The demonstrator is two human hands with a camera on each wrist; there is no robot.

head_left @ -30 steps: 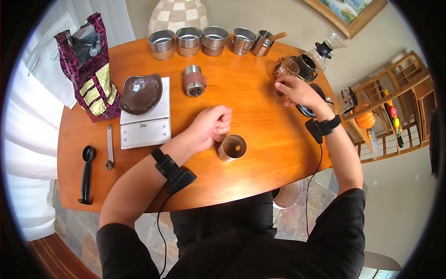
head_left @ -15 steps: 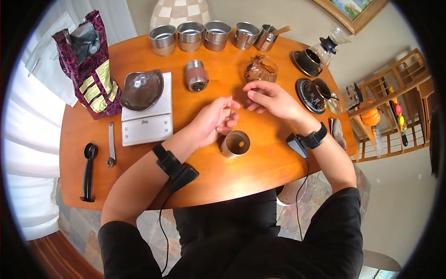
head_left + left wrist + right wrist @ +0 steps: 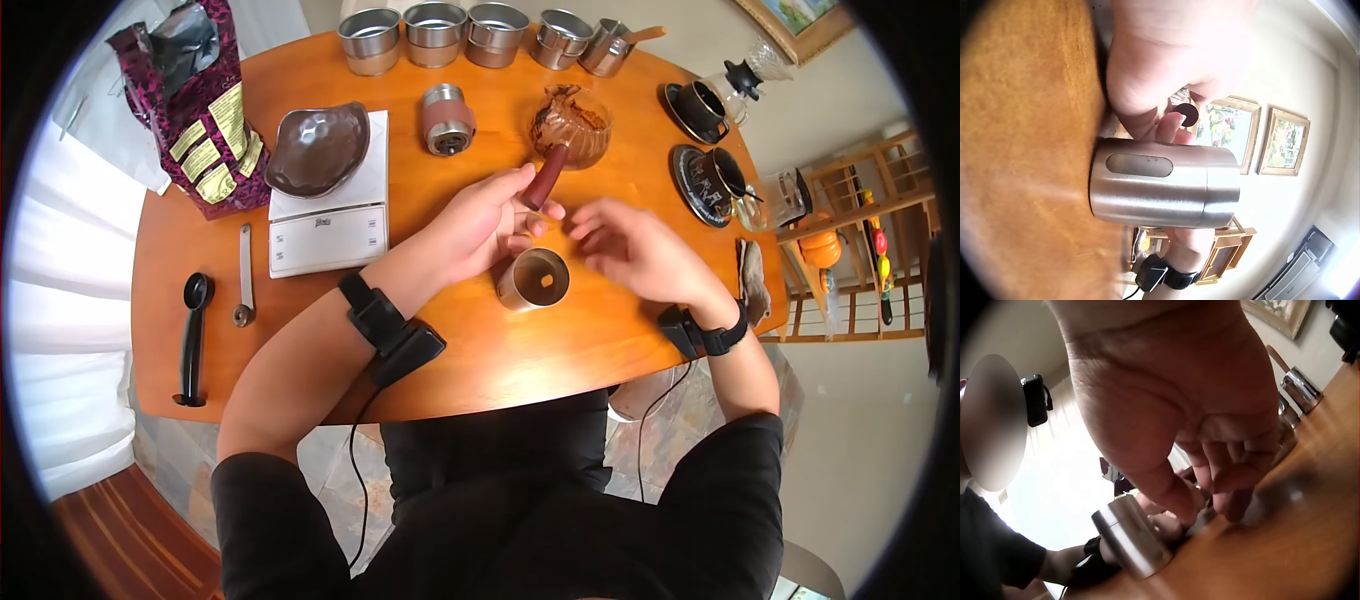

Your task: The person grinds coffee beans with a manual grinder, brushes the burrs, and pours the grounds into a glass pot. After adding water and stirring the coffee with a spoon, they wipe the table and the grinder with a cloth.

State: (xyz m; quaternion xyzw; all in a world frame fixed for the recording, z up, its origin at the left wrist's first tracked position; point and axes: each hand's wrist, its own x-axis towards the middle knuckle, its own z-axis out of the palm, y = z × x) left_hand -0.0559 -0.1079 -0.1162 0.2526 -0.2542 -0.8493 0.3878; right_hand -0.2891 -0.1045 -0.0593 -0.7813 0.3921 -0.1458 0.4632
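A dark red stick-like handle [image 3: 546, 178] slants up from the fingers of my left hand [image 3: 480, 228], which holds it; its round dark end [image 3: 1186, 114] shows past the fingertips in the left wrist view. Just below the hands, an open metal cylinder [image 3: 517, 286] stands upright on the table, with a small light spot inside and an oval window [image 3: 1139, 165] in its side. My right hand [image 3: 645, 252] hovers right of the cylinder, its fingers loosely bent and holding nothing. A grinder-like metal body with a brown band [image 3: 447, 120] stands farther back.
Left are a patterned bag [image 3: 205, 140], a brown dish [image 3: 318, 150] on a white scale [image 3: 330, 245], a black scoop [image 3: 192, 335] and a metal tool [image 3: 245, 270]. Several metal cups [image 3: 497, 38] line the back. A glass vessel [image 3: 590, 125] and dark cups [image 3: 712, 178] stand right.
My right hand came from the right side toward the left hand, then drew slightly back. The dark red handle now shows in the left hand. The head view has shifted.
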